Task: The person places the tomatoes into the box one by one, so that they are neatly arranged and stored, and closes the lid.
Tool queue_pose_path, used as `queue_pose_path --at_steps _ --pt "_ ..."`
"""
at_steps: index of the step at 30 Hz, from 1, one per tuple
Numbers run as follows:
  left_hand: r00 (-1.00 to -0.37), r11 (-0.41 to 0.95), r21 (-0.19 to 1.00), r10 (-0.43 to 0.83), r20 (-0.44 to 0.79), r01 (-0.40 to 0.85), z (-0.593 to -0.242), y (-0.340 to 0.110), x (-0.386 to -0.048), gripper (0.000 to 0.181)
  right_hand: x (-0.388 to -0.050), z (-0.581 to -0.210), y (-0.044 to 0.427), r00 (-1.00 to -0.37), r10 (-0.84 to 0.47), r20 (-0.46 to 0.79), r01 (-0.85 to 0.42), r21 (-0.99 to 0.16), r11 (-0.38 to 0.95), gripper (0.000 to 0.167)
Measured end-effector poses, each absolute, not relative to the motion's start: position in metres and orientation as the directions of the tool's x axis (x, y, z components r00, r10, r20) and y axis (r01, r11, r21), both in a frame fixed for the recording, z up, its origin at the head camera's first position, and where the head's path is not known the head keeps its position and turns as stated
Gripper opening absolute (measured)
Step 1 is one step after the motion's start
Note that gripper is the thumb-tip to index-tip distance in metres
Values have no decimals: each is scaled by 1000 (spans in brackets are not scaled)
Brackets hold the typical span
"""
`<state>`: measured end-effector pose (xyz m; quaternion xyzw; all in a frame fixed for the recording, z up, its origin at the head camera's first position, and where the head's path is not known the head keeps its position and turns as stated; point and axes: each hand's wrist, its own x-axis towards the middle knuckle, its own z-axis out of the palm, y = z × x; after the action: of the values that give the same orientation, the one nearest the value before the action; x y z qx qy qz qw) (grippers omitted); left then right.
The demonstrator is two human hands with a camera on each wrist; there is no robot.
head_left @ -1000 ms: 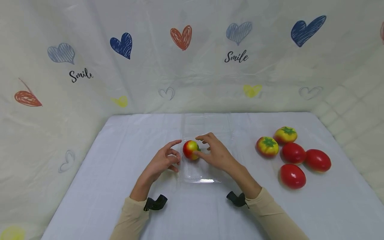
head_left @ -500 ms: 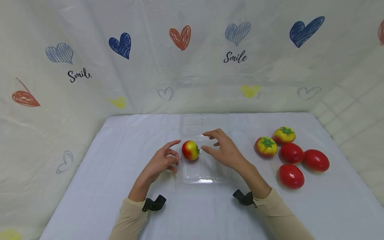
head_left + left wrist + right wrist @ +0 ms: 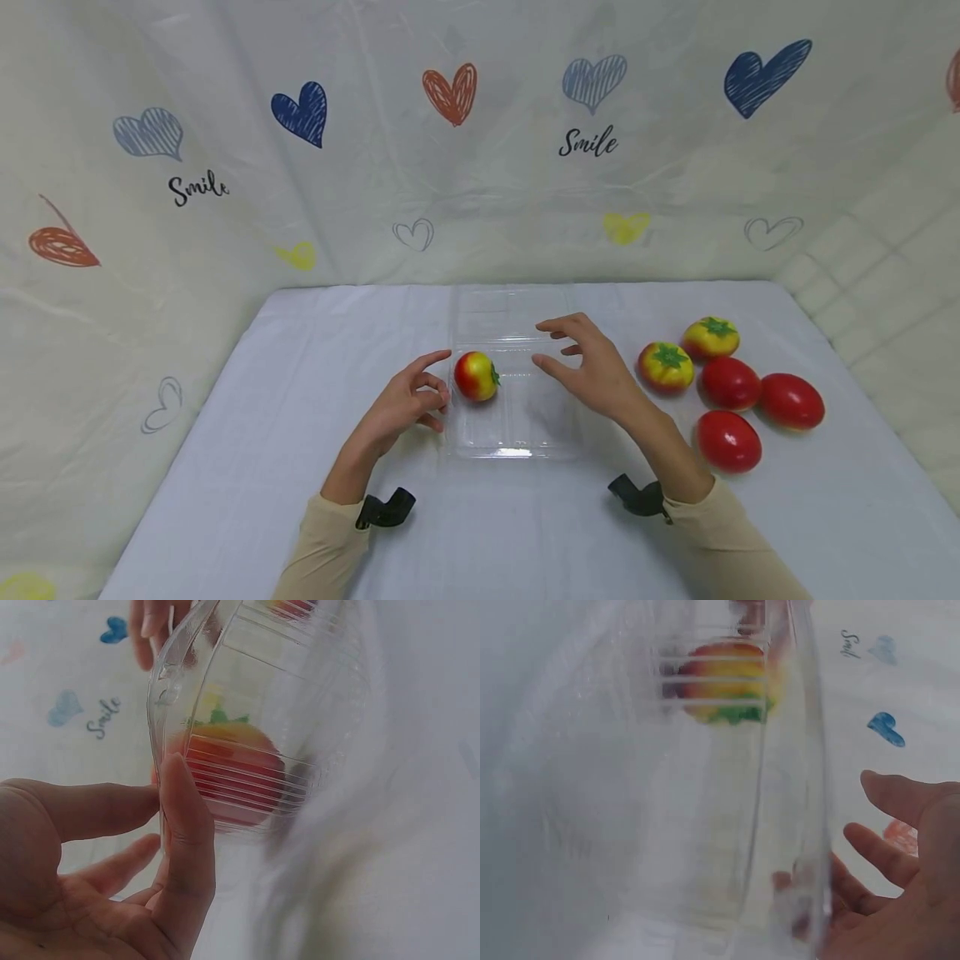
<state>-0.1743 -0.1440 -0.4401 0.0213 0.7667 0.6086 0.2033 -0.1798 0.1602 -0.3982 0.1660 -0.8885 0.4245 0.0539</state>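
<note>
A clear plastic clamshell container (image 3: pixel 540 421) lies on the table with its lid (image 3: pixel 517 310) folded back. One red-and-yellow toy fruit (image 3: pixel 474 377) with a green leafy top sits inside, against the left side. My left hand (image 3: pixel 405 402) is at the container's left edge; in the left wrist view its thumb and a finger (image 3: pixel 187 825) pinch the rim. My right hand (image 3: pixel 600 371) hovers above the right part of the container, fingers spread and holding nothing. In the right wrist view the fruit shows through the clear wall.
To the right of the container, two yellow-and-red fruits (image 3: pixel 666 367) with green tops lie near several glossy red fruits (image 3: pixel 729 442). A white cloth covers the table (image 3: pixel 247 433). Behind it hangs a pale curtain (image 3: pixel 510 183) printed with hearts.
My right hand has let go of the fruit and moved right, away from it. The fruit stays in the container's left side. My left hand has kept its place.
</note>
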Motion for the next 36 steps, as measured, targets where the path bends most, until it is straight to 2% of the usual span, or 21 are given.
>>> queue_pose_path --at_steps 19,36 --pt "-914 251 943 286 -290 -220 -440 -144 -175 68 -177 -388 205 -949 -146 281 -308 -712 631 43" --pt "-914 247 945 288 -284 -216 -440 -145 -175 68 -170 -383 246 -985 -48 165 -153 -709 688 54"
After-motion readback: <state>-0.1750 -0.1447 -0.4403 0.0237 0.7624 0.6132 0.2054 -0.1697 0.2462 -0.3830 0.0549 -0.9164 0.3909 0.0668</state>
